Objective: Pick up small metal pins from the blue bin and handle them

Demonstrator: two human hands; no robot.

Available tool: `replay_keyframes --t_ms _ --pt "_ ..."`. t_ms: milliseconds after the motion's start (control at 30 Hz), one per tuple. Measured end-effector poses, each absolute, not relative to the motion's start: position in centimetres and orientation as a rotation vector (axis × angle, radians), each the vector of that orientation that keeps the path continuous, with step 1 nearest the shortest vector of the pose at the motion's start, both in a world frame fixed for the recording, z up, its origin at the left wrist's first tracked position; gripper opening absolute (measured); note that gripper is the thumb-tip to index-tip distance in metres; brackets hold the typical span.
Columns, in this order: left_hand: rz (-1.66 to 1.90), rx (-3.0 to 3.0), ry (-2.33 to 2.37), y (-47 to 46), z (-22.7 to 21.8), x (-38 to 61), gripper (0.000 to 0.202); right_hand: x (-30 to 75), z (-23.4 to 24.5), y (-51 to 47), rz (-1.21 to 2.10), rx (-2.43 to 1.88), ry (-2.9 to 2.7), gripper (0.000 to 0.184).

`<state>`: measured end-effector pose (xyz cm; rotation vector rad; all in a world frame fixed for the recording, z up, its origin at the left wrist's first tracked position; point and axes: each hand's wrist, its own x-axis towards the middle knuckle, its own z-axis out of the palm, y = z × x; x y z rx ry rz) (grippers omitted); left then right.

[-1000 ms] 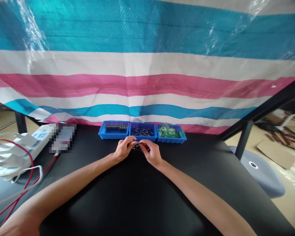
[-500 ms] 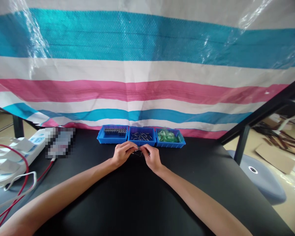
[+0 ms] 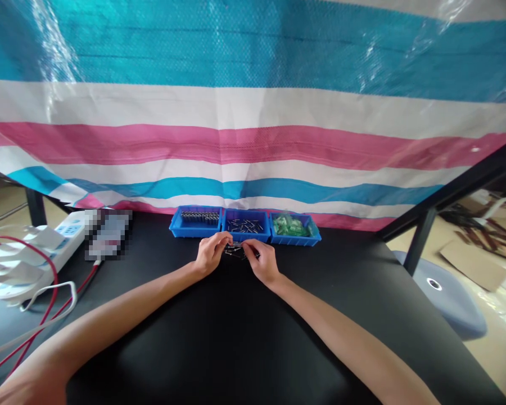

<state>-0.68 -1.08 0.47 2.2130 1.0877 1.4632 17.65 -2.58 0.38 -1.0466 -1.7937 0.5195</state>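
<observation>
My left hand [image 3: 211, 254] is closed in a pinch, thumb and forefinger together, just in front of the middle blue bin. My right hand [image 3: 263, 261] is closed beside it, fingertips pointing left toward the other hand. What either pinch holds is too small to make out. Several thin metal screw-like pieces [image 3: 233, 251] show between the hands, near the black tabletop. The middle blue bin [image 3: 259, 235] has loose slim metal pieces in it. Short metal cylinders lie in rows in the left blue bin [image 3: 194, 231]; green packets fill the right blue bin [image 3: 297, 241].
A white power strip [image 3: 73, 225] with plugs and red and white cables [image 3: 53, 281] occupies the left side of the black table [image 3: 219, 337]. Near it lies a blurred-out device [image 3: 108, 233]. Behind the bins hangs a striped sheet [image 3: 236, 146]. A grey stool [image 3: 447, 298] stands right.
My hands have drawn slightly apart, widening the gap between their fingertips, so more of the small metal pieces shows. The camera view has tilted down and shifted a little.
</observation>
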Motion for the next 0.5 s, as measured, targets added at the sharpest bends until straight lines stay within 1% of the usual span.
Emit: replay_keyframes --t_ms 100,233,500 --pt "1.478 2.312 1.043 -0.80 0.18 -0.70 0.020 17.76 0.39 -2.63 0.516 -1.045 -1.795 0.018" --pt "1.449 2.415 0.986 -0.46 -0.06 -0.89 0.024 17.69 0.37 -2.63 0.508 -1.020 -1.807 0.018" --pt "1.432 2.422 0.988 -0.48 0.25 -0.48 0.020 17.69 0.57 -2.64 0.499 -1.017 -1.840 0.025"
